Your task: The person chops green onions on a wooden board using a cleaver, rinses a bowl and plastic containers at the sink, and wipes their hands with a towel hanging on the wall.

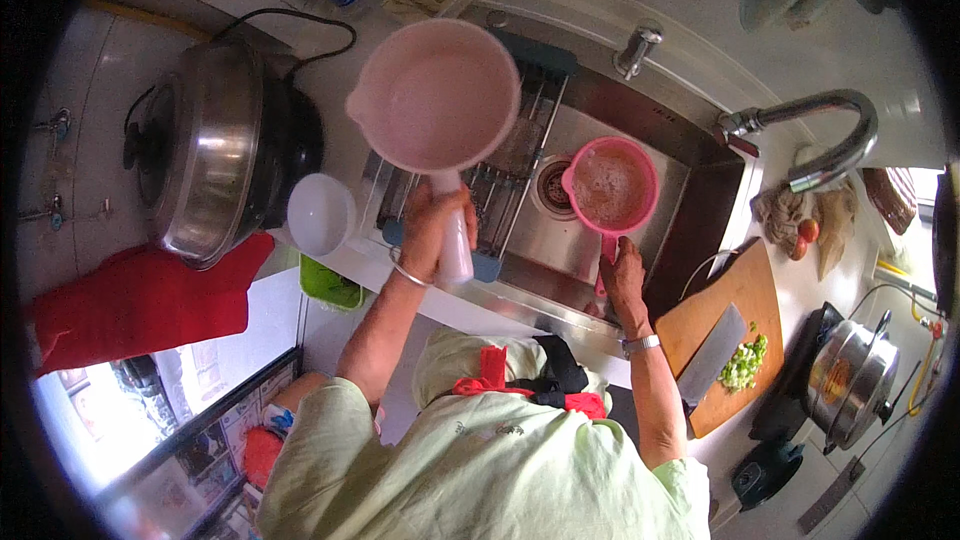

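My left hand (439, 229) grips the handle of a pale pink plastic dipper (442, 94), raised over the left part of the sink. Its bowl looks bare inside. Lower down, my right hand (622, 277) is closed around the handle of a smaller bright pink dipper (611, 184). Cloudy, frothy liquid fills that one. It is over the steel sink basin (577, 255), just right of the drain (555, 186); whether it rests on the bottom I cannot tell. A rack (517, 157) with metal rods and blue-grey ends spans the left side of the sink, partly behind the pale dipper.
A curved faucet (817, 109) stands at the sink's right corner. The cutting board (757, 292) bears a cleaver (712, 356) and chopped greens (745, 364). A steel pot (851, 382) sits far right. On the left are a lidded electric pot (217, 150) and a white bowl (321, 214).
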`<state>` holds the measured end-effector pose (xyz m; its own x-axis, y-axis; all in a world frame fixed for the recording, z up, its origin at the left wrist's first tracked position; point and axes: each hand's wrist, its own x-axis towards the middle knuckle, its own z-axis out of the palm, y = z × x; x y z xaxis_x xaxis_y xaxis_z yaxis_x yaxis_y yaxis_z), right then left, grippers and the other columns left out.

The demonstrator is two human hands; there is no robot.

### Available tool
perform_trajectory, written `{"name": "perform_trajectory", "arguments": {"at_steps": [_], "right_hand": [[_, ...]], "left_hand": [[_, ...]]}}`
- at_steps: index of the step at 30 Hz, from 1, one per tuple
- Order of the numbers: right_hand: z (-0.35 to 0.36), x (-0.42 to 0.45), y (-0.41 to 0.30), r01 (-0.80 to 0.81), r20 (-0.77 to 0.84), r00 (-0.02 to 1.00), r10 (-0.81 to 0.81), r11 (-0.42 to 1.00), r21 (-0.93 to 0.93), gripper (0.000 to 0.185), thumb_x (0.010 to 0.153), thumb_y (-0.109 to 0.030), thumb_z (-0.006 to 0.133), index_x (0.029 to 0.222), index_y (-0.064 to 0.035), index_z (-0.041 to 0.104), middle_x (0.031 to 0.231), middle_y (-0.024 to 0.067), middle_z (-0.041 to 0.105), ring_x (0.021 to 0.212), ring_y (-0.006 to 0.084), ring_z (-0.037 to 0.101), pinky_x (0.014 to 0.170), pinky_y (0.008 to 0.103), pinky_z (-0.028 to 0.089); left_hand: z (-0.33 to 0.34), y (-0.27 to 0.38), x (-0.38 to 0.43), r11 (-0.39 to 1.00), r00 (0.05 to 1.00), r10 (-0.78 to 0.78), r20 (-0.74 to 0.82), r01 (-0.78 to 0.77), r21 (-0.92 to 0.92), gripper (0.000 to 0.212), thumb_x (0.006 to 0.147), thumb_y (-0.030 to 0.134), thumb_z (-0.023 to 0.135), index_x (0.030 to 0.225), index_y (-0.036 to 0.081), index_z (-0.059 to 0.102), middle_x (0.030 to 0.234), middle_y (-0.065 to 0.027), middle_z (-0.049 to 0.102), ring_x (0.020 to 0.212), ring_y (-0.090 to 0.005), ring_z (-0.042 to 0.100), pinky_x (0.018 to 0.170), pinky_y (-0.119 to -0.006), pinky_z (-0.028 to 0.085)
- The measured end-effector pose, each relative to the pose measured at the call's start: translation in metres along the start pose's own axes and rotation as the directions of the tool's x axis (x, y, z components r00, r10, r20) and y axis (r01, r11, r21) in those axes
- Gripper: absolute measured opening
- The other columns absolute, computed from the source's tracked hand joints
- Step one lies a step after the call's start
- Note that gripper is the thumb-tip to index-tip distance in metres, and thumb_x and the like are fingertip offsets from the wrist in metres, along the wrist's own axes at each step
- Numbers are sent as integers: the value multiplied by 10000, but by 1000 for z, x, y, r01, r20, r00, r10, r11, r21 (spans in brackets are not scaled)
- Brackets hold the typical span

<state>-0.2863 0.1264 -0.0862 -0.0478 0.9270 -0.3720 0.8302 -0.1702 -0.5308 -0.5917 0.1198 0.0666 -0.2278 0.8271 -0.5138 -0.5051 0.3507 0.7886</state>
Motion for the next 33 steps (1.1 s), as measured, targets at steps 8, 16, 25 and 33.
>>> {"name": "perform_trajectory", "arguments": {"at_steps": [8,16,25,33], "right_hand": [[-36,-72,-11,255,-172,961,-215,929,266,260,783,-50,563,1037,-53,509,834,203,578,743,381,566,613,445,457],[-20,-151,9,250,-235,958,-164,879,406,284,781,-41,541,1055,8,491,904,231,570,843,416,556,711,473,459],[-31,-175,5,235,-221,964,-150,870,433,221,816,-4,518,1033,-9,479,874,188,553,789,376,555,677,425,455],[-47,-162,4,247,-243,957,-159,884,396,217,813,4,568,1027,-17,549,849,150,596,662,284,594,588,346,476]], "left_hand": [[-47,0,78,997,971,49,-233,-62,-47,131,833,249,517,780,130,497,653,-14,464,555,-158,454,495,-311,400],[-56,16,109,990,992,124,-10,-125,-61,199,863,258,516,783,76,506,691,-27,499,591,-140,493,537,-255,433],[-93,0,123,925,928,363,-82,-370,-90,492,851,467,502,1080,35,554,836,-128,607,699,-230,592,624,-308,490],[-106,-85,55,963,995,93,31,-82,-257,326,875,317,484,945,36,632,848,-114,658,747,-230,641,618,-327,530]]}}
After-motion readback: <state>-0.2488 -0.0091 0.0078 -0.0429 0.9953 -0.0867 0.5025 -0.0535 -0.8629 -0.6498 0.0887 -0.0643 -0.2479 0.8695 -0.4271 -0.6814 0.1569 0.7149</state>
